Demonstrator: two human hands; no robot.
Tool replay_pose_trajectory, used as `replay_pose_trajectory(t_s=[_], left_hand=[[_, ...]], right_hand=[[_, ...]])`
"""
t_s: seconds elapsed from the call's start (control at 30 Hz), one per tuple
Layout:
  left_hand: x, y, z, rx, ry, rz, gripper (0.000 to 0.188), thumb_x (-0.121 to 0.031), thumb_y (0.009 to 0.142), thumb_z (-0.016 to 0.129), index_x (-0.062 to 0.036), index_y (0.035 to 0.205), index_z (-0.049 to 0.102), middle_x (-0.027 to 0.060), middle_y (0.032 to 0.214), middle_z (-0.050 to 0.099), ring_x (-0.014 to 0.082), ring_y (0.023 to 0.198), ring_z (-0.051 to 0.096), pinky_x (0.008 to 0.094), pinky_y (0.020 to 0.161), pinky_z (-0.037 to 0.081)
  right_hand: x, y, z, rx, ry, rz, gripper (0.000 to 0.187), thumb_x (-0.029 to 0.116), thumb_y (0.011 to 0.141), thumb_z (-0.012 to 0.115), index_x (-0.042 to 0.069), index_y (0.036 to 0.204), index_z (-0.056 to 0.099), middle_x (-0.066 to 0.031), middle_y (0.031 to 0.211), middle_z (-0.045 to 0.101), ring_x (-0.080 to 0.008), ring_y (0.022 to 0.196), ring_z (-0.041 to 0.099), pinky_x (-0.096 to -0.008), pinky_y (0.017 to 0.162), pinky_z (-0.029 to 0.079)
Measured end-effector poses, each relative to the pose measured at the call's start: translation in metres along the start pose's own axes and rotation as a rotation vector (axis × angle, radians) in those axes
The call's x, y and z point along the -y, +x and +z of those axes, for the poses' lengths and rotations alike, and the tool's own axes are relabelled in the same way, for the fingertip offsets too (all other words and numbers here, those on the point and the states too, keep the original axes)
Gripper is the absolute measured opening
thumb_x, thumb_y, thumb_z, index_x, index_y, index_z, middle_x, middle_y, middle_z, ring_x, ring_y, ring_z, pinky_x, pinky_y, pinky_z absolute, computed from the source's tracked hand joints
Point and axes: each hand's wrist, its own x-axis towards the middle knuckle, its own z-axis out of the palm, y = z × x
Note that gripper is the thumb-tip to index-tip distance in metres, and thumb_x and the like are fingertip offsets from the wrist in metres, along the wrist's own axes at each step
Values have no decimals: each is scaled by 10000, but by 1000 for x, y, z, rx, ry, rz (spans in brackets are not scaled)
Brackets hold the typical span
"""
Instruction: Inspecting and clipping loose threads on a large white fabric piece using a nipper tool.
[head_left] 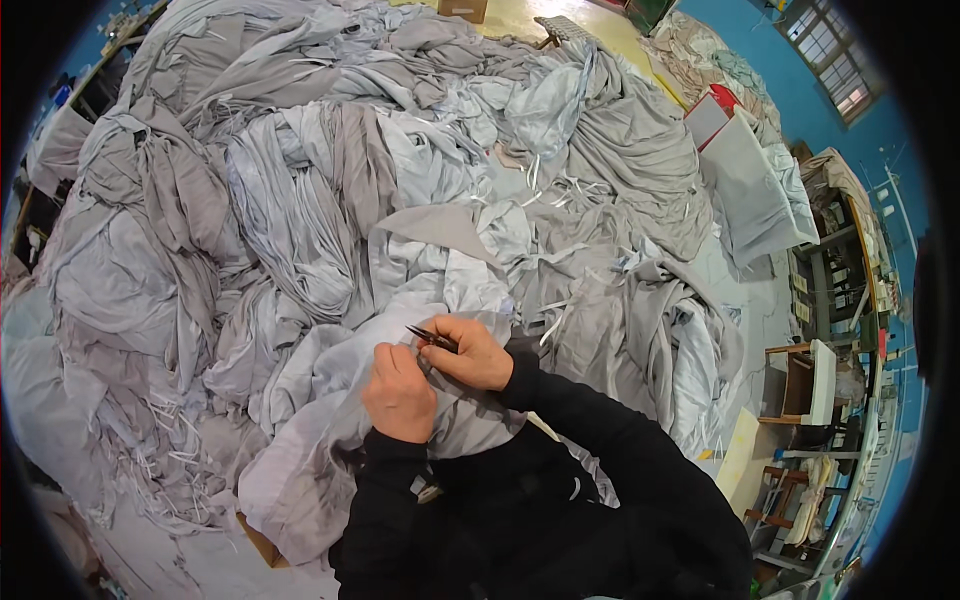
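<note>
My right hand [476,355] is closed around small dark thread snips [419,332], whose pointed tips stick out past the fingers toward the upper left. Just beside it, my left hand [399,395] is closed with fingertips pinched on light grey fabric [293,482]. That cloth drapes over my lap and spreads left and forward into the heap. What exactly lies between the left fingertips is hidden by the hand. The two hands nearly touch in front of my body.
A large heap of grey and pale blue cloth [290,215] with white ties fills the floor ahead and to the left. On the right stand a cloth-draped board [752,185], a small wooden stool [800,385] and a long cluttered workbench [868,285]. A cardboard box [462,10] sits at the far end.
</note>
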Motion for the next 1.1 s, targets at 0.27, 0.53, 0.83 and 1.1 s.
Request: replay_pose_trajectory(t_s=[0.27,0.53,0.83,1.1], left_hand=[[8,-8,5,-57,-145,-87,99,-22,869,590,-15,898,495,175,882,517,420,769,570,494,628,440],[14,-8,13,-113,-228,-92,100,-22,870,608,-38,876,508,163,827,541,414,751,568,490,623,442],[28,-11,8,-128,-338,-101,137,2,864,617,-22,899,487,147,857,546,379,768,575,447,643,457],[28,-12,7,-105,-410,-159,134,-10,882,618,-33,897,487,128,843,563,366,761,579,447,640,456]], right_hand=[[3,-5,0,24,-19,-10,121,86,885,673,10,975,645,-17,768,573,-83,691,504,-260,629,431],[10,-10,-10,18,-292,-139,200,99,932,617,-2,1095,677,-108,971,689,-199,905,658,-307,813,507],[22,-14,-5,9,-485,-199,354,29,793,762,43,1142,710,-74,894,629,-162,751,613,-265,666,484],[32,-16,-3,-53,-687,-324,371,38,746,795,67,1110,727,-81,882,641,-207,736,643,-296,637,514]])
